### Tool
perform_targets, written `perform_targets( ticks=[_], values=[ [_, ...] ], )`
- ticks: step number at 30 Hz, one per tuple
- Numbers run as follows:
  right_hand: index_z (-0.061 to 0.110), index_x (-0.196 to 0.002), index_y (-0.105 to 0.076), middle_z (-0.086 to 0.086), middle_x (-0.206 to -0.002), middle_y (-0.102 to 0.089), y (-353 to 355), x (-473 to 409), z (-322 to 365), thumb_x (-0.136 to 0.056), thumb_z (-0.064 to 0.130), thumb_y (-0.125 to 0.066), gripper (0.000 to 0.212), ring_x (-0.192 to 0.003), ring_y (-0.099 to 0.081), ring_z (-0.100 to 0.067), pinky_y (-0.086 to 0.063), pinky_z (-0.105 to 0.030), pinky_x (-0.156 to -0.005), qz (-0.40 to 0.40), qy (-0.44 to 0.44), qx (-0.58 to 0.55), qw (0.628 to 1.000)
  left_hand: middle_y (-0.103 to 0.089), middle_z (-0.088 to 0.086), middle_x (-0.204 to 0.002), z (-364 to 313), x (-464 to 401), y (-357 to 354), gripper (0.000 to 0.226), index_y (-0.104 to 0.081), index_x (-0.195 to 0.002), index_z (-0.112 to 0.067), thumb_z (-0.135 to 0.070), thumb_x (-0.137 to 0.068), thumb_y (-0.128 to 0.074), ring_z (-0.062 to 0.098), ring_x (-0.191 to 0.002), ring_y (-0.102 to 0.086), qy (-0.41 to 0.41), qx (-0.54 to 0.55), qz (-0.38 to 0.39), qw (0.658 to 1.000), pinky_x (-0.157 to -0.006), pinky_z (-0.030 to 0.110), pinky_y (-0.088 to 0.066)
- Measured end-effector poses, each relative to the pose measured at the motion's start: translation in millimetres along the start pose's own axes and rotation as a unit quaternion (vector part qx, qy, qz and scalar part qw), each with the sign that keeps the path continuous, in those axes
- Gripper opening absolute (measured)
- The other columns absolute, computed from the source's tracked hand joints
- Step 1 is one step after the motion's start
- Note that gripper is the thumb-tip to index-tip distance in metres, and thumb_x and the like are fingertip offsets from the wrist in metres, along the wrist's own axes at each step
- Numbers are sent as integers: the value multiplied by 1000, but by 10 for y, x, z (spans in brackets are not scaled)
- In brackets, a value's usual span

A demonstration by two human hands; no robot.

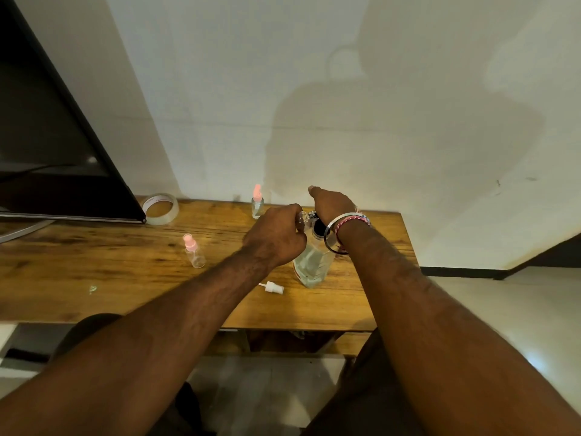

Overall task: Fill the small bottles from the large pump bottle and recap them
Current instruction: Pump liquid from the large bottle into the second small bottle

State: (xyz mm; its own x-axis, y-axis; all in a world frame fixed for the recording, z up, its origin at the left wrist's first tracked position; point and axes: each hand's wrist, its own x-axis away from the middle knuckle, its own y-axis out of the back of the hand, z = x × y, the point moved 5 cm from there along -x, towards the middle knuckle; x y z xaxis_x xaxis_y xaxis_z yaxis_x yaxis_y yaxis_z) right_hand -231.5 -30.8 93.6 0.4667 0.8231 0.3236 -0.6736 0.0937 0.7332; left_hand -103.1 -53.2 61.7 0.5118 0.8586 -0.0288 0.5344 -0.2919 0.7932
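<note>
Now left hand (276, 239) fingers grip one small bottle (301, 219); right hand (331, 206) presses pump bottle (312, 265); two capped bottles (194, 251) stand.

You faced a plain white wall (314, 89) behind the wooden table (94, 256), pale glossy floor (503, 309) at right.

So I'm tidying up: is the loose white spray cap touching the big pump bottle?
Apart. The head view shows the white spray cap lying on bare table, wood visible between it and the pump bottle.
</note>
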Motion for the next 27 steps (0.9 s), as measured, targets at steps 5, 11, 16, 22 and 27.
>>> perform_targets(
  ticks=[5,11,16,22,27],
  values=[
    [3,-139,-51,-22,-140,-53,5,-7,36,-109,34,-26,50,-130,-49,-37,-39,-35,-102,13,-34,-16,999,-68,-4,-91,-3,-1,-12,18,-64,-97,-24,-14,-85,-73,16,-83,-62,-3,-1,-1,1000,-70,29,-52],
    [17,-121,-60,-13,-125,-59,0,-6,-3,-99,56,-41,49,-109,-55,-30,-39,-39,-96,22,-54,-139,989,-69,-6,-91,19,-16,9,18,-66,-99,-24,-17,-85,-73,15,-83,-64,0,12,-9,1000,-70,30,-56],
    [21,-128,-57,-6,-118,-60,-16,-27,-27,-92,65,-48,58,-109,-59,-29,-42,-47,-107,47,-75,-207,974,-72,-4,-97,17,-41,9,20,-66,-103,-24,-17,-85,-72,17,-87,-67,-2,21,-5,1000,-76,35,-61],
    [18,-119,-58,-6,-112,-55,-15,-45,-30,-97,59,-44,48,-104,-56,-27,-41,-42,-104,39,-63,-191,979,-72,-4,-96,26,-40,0,21,-66,-103,-24,-18,-84,-72,17,-86,-66,-1,13,-5,1000,-78,39,-62],
    [13,-132,-59,-11,-134,-57,2,-35,-40,-100,53,-42,54,-106,-52,-26,-35,-36,-91,12,-46,-156,987,-71,-4,-94,19,-41,-11,23,-67,-105,-22,-16,-84,-70,18,-84,-65,-4,6,-1,1000,-76,38,-62]
  ],
)
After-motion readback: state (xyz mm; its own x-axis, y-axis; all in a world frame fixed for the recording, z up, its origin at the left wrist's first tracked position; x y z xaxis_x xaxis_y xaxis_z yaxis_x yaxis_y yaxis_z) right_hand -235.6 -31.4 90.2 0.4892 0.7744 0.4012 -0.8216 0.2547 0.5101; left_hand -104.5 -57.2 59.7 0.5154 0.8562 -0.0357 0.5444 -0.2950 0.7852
